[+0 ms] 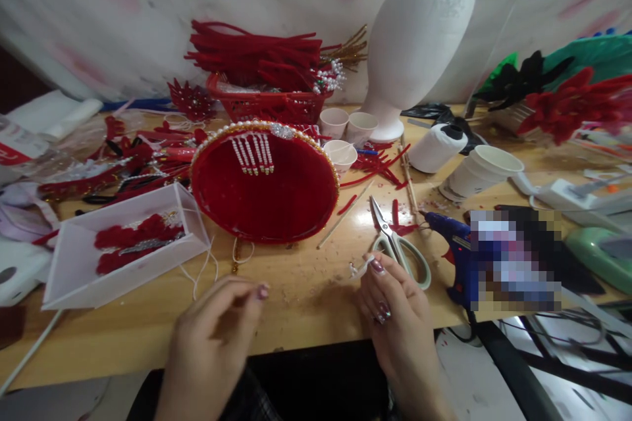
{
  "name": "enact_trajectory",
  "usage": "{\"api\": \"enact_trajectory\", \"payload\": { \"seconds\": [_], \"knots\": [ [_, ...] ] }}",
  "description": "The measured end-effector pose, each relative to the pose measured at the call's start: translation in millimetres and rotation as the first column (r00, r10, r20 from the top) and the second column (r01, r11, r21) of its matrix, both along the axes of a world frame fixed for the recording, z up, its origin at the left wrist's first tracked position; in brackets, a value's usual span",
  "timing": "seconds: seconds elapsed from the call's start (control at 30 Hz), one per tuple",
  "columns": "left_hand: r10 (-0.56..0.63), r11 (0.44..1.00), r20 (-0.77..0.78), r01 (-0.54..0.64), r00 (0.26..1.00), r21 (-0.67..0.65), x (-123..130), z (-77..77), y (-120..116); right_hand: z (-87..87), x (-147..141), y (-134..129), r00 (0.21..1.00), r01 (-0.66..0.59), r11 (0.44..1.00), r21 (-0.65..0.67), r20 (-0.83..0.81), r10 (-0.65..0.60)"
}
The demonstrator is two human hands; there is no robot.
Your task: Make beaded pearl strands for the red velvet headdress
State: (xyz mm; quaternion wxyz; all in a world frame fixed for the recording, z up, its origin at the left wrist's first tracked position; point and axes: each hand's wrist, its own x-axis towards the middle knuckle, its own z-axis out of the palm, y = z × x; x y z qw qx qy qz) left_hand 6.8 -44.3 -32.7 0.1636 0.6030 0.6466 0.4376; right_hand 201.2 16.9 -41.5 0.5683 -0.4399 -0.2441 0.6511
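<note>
My right hand (395, 316) pinches a small white beaded strand (361, 268) between thumb and forefinger, above the table's near edge. My left hand (217, 325) is apart from it, thumb and fingertip pressed together; whether anything tiny is between them I cannot make out. Beyond both hands a round red velvet piece (266, 204) stands tilted, rimmed with white pearls and gold beads. Several short pearl strands (253, 154) hang from its upper edge. Scissors (395, 240) with pale handles lie just behind my right hand, blades slightly apart.
At left sits a white box (123, 276) with red flowers. A blue glue gun (454, 243) is at right. Behind stand paper cups (340, 154), a thread cone (437, 148), a white foam head (419, 39) and a red basket (271, 107) of red stems.
</note>
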Motion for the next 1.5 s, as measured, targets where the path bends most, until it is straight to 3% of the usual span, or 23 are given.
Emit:
{"api": "enact_trajectory", "payload": {
  "seconds": [0.17,0.3,0.5,0.6,0.7,0.8,0.87,1.0,1.17,1.3,1.5],
  "knots": [
    [-0.089,0.984,-0.09,0.102,0.992,0.149,54,-1.6,18,4.3,-7,-5,1.0,-0.025,0.999,-0.02,0.014,0.025],
    [-0.096,0.965,-0.198,0.14,0.976,0.223,68,-4.9,25,4.4,-8,-5,1.0,-0.01,1.0,-0.018,0.019,0.011],
    [-0.098,0.967,-0.169,0.134,0.981,0.218,40,-3.2,15,1.4,-5,1,1.0,-0.007,1.0,0.011,0.003,0.007],
    [-0.034,0.98,-0.268,0.085,0.963,0.182,15,-5.9,7,0.7,-3,3,1.0,0.002,1.0,0.027,0.001,-0.002],
    [0.048,0.995,-0.443,-0.006,0.895,0.096,-12,-8.0,-3,0.4,-3,5,1.0,0.002,0.999,0.036,0.011,-0.002],
    [0.127,0.991,-0.516,-0.132,0.847,0.026,-25,-1.6,-12,1.0,-4,5,1.0,0.001,0.999,0.041,0.018,-0.002],
    [0.155,0.987,-0.48,-0.149,0.864,0.051,-19,7.1,-14,2.0,-5,4,1.0,-0.004,0.999,0.043,0.031,0.002],
    [0.048,0.979,-0.36,0.026,0.932,0.2,21,18.4,4,4.7,-9,1,0.998,-0.023,0.999,0.023,0.061,0.021],
    [-0.077,0.957,-0.18,0.123,0.981,0.261,61,2.9,32,4.4,-14,-5,0.997,-0.024,1.0,0.005,0.077,0.023],
    [-0.084,0.962,-0.043,0.092,0.996,0.256,61,-7.0,32,-0.1,-16,-6,0.996,-0.007,1.0,0.003,0.093,0.007],
    [-0.06,0.988,0.009,0.058,0.998,0.146,56,-0.6,28,-9.9,-15,-5,0.989,-0.029,0.999,0.027,0.149,0.025]
  ]
}}
